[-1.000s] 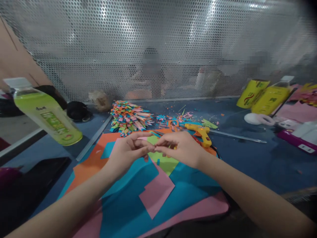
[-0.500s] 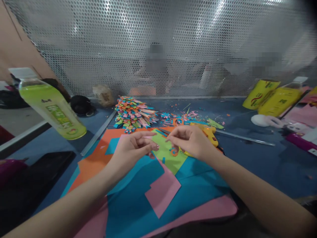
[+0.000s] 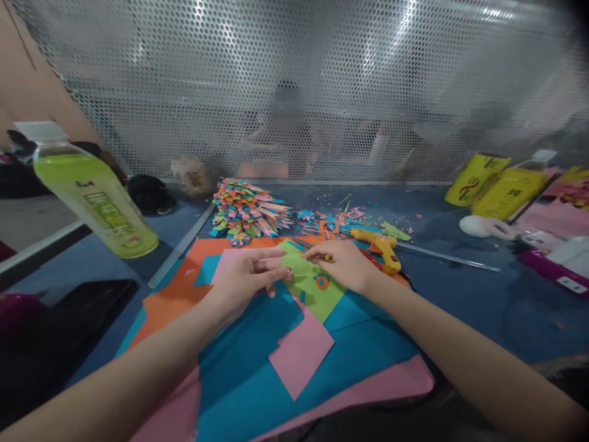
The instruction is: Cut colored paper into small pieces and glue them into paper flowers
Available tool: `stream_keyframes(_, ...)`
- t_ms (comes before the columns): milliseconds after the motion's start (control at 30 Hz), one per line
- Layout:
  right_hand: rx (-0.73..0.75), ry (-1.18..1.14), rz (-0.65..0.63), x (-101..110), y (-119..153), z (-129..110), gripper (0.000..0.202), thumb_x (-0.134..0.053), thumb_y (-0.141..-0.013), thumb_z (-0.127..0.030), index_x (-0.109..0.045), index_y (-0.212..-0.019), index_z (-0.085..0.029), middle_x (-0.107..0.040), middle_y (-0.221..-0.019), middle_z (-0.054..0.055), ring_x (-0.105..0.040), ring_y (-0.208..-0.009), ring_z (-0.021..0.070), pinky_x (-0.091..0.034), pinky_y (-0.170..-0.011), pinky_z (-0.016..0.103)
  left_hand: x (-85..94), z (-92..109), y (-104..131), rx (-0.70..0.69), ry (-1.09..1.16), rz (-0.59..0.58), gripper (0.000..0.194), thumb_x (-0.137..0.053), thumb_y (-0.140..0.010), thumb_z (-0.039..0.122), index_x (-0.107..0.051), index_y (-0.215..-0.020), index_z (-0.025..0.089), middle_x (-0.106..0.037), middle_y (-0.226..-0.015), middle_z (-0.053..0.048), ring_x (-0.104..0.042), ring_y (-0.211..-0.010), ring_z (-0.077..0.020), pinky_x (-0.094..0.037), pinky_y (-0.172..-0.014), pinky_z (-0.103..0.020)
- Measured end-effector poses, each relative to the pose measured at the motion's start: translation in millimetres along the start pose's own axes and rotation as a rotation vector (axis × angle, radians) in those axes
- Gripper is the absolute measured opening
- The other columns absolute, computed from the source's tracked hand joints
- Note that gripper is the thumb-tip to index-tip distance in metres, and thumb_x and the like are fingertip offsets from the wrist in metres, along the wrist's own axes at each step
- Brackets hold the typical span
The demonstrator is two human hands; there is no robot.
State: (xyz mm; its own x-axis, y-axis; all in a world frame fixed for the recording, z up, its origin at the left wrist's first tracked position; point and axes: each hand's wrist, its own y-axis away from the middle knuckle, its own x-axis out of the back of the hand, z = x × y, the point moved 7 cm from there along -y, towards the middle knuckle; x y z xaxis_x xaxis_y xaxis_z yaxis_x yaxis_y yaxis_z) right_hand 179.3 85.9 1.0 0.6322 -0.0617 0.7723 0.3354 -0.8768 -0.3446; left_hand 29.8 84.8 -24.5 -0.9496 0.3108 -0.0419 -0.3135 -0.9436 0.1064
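**Paper sheets (image 3: 239,380) under both hands, grips partly masked**

Near: sheets lie layered on the blue surface (image 3: 451,307), lower edge cut off by the frame, forearms covering parts of both sides. Left hand (image 3: 257,273) above them: fingers loosely bent, thumb near the others; can't tell if anything tiny is pinched. Right hand (image 3: 343,264): fingers curled over a yellow handle (image 3: 329,258), rest hidden; can't confirm a firm grip. Orange-blue paper ring (image 3: 322,282) on the green sheet, just beside. Further: glue gun (image 3: 384,245), partly behind right hand; paper-strip cone (image 3: 251,212). Far: person (image 3: 289,141), blurry at perforated screen (image 3: 184,110).
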Motion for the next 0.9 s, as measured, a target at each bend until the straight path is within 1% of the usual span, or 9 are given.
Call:
stream_keyframes(100, 0.010, 0.016, 0.029, 12.9, 1.4, 0.9, 0.018, -0.056, -0.078, -0.009, -0.071, -0.084, -0.019, -0.073, -0.085, 0.002, -0.067, -0.079, 0.0149, -0.049, -0.072, 0.025, 0.3, -0.5, 1.0, 0.005, 0.000, -0.004, 0.054, -0.078, -0.057, 0.023, -0.059, -0.104, 0.006, -0.069, -0.067, -0.006, -0.063, -0.063, -0.0152, -0.037, -0.036, -0.017)
stream_keyframes(200, -0.001, 0.071, 0.119, 29.2, 2.9, 3.1, 0.013, -0.059, -0.080, -0.020, -0.071, -0.077, -0.019, -0.073, -0.078, 0.002, -0.066, -0.072, 0.0161, -0.048, -0.067, 0.026, 1.8, -1.9, 0.3, 0.000, -0.002, 0.002, 0.050, -0.077, -0.058, 0.021, -0.060, -0.103, 0.006, -0.069, -0.069, -0.007, -0.062, -0.061, -0.0140, -0.038, -0.037, -0.017)
stream_keyframes(267, 0.009, 0.088, 0.147, 31.6, 3.3, 3.3, 0.013, -0.058, -0.081, -0.019, -0.071, -0.082, -0.019, -0.073, -0.082, 0.002, -0.067, -0.076, 0.0164, -0.048, -0.069, 0.026, 3.0, -3.4, -1.0, 0.006, 0.009, 0.009, 0.050, -0.077, -0.058, 0.019, -0.060, -0.103, 0.006, -0.070, -0.072, -0.008, -0.064, -0.063, -0.0154, -0.039, -0.037, -0.018)
stream_keyframes(400, 0.060, 0.105, 0.057, 21.4, 2.4, 2.7, 0.021, -0.053, -0.081, -0.013, -0.071, -0.088, -0.021, -0.073, -0.091, 0.002, -0.066, -0.084, 0.0158, -0.048, -0.076, 0.025, 3.8, -3.3, -2.9, 0.013, 0.048, 0.007, 0.055, -0.078, -0.054, 0.015, -0.059, -0.104, 0.005, -0.070, -0.070, -0.008, -0.066, -0.066, -0.0181, -0.043, -0.039, -0.018)
stream_keyframes(467, 0.019, 0.149, 0.091, 30.2, 2.3, 7.8, 0.020, -0.053, -0.081, -0.015, -0.071, -0.087, -0.021, -0.073, -0.088, 0.002, -0.066, -0.081, 0.0162, -0.049, -0.074, 0.026, 4.3, -2.2, -2.4, 0.018, 0.052, 0.011, 0.056, -0.078, -0.054, 0.015, -0.058, -0.105, 0.005, -0.071, -0.070, -0.007, -0.066, -0.064, -0.0169, -0.044, -0.040, -0.018)
stream_keyframes(600, -0.240, 0.288, 0.302, 76.5, 7.3, 29.2, 0.020, -0.052, -0.082, -0.024, -0.069, -0.089, -0.017, -0.071, -0.089, 0.006, -0.065, -0.081, 0.0173, -0.048, -0.074, 0.026, 5.2, -0.8, -0.7, 0.008, 0.035, 0.012, 0.054, -0.079, -0.054, 0.017, -0.059, -0.103, 0.008, -0.071, -0.070, -0.005, -0.067, -0.065, -0.0160, -0.048, -0.044, -0.019)
stream_keyframes(700, -0.510, 0.488, 0.206, 93.7, 14.1, 49.3, 0.023, -0.049, -0.083, -0.029, -0.067, -0.090, -0.017, -0.070, -0.092, 0.009, -0.064, -0.088, 0.0203, -0.047, -0.078, 0.028, 5.9, -2.3, -2.2, -0.009, 0.014, 0.001, 0.056, -0.080, -0.053, 0.020, -0.059, -0.103, 0.009, -0.072, -0.071, -0.006, -0.069, -0.070, -0.0201, -0.051, -0.046, -0.021)
stream_keyframes(767, -0.638, 0.537, 0.115, 95.8, 19.7, 59.8, 0.030, -0.050, -0.081, -0.037, -0.068, -0.086, -0.014, -0.069, -0.089, 0.014, -0.064, -0.087, 0.0270, -0.048, -0.074, 0.034, 7.7, -3.8, -4.2, -0.016, -0.007, 0.014, 0.057, -0.081, -0.052, 0.021, -0.059, -0.103, 0.010, -0.072, -0.070, -0.006, -0.069, -0.072, -0.0219, -0.051, -0.046, -0.022)
stream_keyframes(900, -0.849, 0.591, -0.014, 90.4, 31.9, 77.2, 0.060, -0.047, -0.074, -0.063, -0.069, -0.087, -0.008, -0.066, -0.093, 0.026, -0.063, -0.089, 0.0386, -0.047, -0.068, 0.046, 9.8, -4.0, -6.6, -0.035, -0.044, 0.039, 0.057, -0.081, -0.052, 0.022, -0.059, -0.103, 0.011, -0.072, -0.069, -0.005, -0.070, -0.072, -0.0233, -0.053, -0.047, -0.024)
